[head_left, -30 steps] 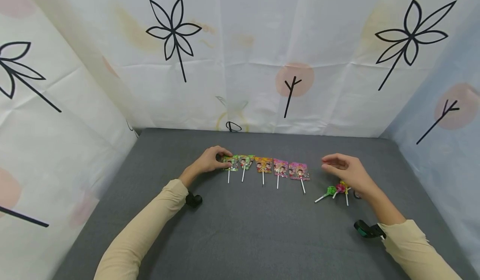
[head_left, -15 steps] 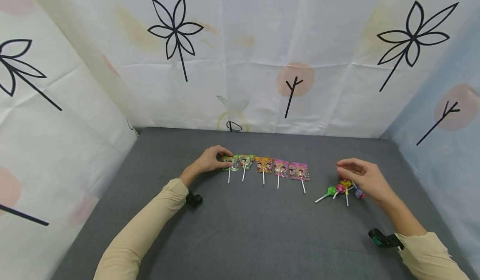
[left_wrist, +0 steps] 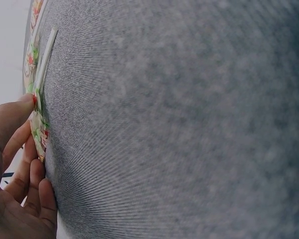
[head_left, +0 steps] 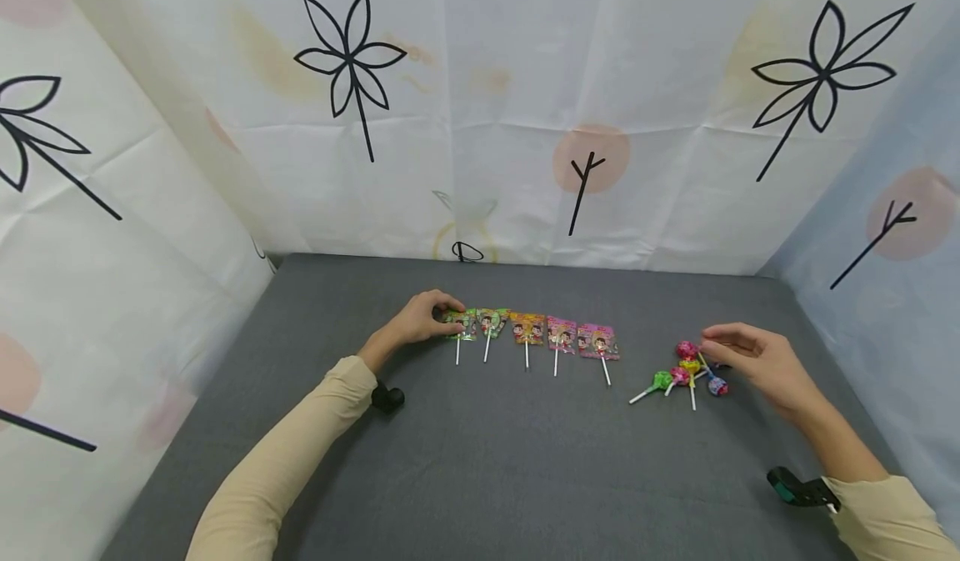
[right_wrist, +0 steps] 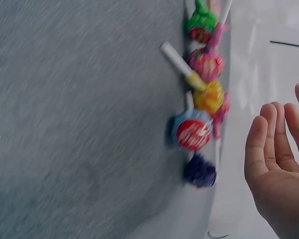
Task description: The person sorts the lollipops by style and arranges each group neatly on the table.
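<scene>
At the left end of a row of flat-wrapped lollipops, my left hand (head_left: pixel 426 319) pinches the green-wrapped lollipop (head_left: pixel 468 326) by its wrapper. In the left wrist view the thumb presses that wrapper (left_wrist: pixel 40 130), with fingers along its edge. My right hand (head_left: pixel 768 365) hovers beside a cluster of ball lollipops, holding nothing, its fingers loosely bent. The cluster has a green lollipop (head_left: pixel 662 381), a yellow one (head_left: pixel 689 367), a blue one (head_left: pixel 717 387) and pink ones. A dark purple lollipop (right_wrist: pixel 201 171) shows in the right wrist view; the hand mostly hides it from the head view.
Rightward along the row lie another green lollipop (head_left: pixel 492 323), an orange one (head_left: pixel 528 330) and two pink packets, sticks toward me. The dark grey tabletop (head_left: pixel 480 461) meets patterned white curtains (head_left: pixel 480 127) at its back and sides.
My right hand has moved right, from left of and above the ball lollipops to their right side, uncovering the pink, yellow and blue ones. The left hand stays put.
</scene>
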{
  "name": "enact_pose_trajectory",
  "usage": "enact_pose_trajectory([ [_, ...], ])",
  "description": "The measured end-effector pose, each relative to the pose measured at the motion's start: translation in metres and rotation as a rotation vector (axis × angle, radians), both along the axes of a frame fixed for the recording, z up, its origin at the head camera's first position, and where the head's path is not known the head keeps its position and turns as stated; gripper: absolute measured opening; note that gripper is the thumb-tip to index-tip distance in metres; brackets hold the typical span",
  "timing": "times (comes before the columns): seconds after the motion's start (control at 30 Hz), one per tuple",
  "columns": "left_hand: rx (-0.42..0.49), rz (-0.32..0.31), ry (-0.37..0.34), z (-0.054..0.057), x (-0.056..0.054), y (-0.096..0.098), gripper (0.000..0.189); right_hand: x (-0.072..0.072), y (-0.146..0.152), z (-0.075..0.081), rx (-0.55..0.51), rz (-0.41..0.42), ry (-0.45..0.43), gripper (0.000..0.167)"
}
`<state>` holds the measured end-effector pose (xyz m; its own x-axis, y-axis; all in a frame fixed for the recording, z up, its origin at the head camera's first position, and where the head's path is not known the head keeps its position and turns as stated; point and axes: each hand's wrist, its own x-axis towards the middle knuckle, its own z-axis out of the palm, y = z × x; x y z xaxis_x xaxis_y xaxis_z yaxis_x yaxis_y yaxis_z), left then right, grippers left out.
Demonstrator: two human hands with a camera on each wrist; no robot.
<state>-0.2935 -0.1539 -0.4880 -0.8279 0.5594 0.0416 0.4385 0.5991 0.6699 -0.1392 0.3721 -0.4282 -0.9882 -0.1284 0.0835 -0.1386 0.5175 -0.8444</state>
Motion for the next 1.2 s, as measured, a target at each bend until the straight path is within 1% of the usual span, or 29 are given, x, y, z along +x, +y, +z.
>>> enact_pose_trajectory([
  [0.2,0.004,0.002,0.002,-0.001,0.001,0.000,0.033,0.002,0.011,-0.004,0.022,-0.026,0.008,0.031],
  [0.4,0.005,-0.007,0.007,0.000,0.000,-0.001,0.033,-0.003,0.019,-0.008,0.050,-0.034,0.031,0.033],
  [0.57,0.003,-0.004,0.006,0.001,0.001,-0.001,0.033,-0.010,0.022,-0.009,0.063,0.006,0.061,0.036],
  [0.63,0.000,-0.003,0.003,0.001,0.001,0.000,0.033,-0.014,0.022,-0.010,0.071,0.019,0.057,0.039],
  [0.8,-0.003,-0.004,0.003,0.001,0.001,0.000,0.033,-0.022,0.020,-0.011,0.136,0.048,0.056,0.044],
  [0.93,-0.003,-0.001,0.002,0.001,0.001,0.000,0.033,-0.028,0.019,-0.012,0.187,0.079,0.082,0.045],
  [1.1,-0.003,-0.002,-0.002,0.001,0.001,0.000,0.033,-0.036,0.019,-0.016,0.209,0.130,0.104,0.046],
  [1.2,-0.001,-0.003,-0.001,0.001,0.001,0.000,0.033,-0.040,0.019,-0.019,0.206,0.160,0.104,0.044],
])
